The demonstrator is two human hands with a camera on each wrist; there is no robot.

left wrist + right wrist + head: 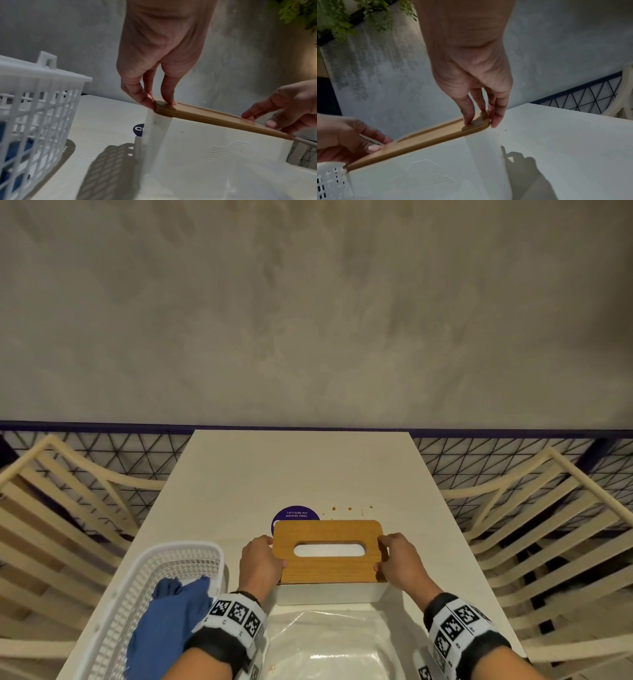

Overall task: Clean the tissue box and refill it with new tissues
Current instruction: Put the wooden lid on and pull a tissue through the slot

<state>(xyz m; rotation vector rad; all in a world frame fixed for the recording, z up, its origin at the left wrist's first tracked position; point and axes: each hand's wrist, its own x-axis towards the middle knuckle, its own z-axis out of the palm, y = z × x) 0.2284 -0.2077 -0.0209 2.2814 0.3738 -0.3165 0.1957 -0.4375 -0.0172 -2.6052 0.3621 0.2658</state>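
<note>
From the head view, we see the white rectangular plastic tissue box (325, 594) standing mid-worktop, just in front of a round purple sticker (294, 513), with its flat wooden lid with an oval slot (329, 549) on top. Our left hand (262, 561) and right hand (400, 559) each pinch one short end of that lid. White shows through the slot; whether that is tissue we cannot tell. A white plastic lattice basket (137, 594) holding a crumpled blue cloth (174, 611) sits to the left, and a clear plastic wrapper (329, 642) lies on the pale worktop (301, 467) nearer us. A few small brown spots (349, 508) mark the surface beyond the box.

The left wrist view shows the left grip clamped on the lid's corner, fingertips (171, 100) above and thumb at the edge.

The right wrist view shows the same on the other end, fingers (469, 116) curled over the lid's rim.

We judge the lid is being seated or lifted; which of the two, and whether wiping and refilling are done, stays unclear.
</note>
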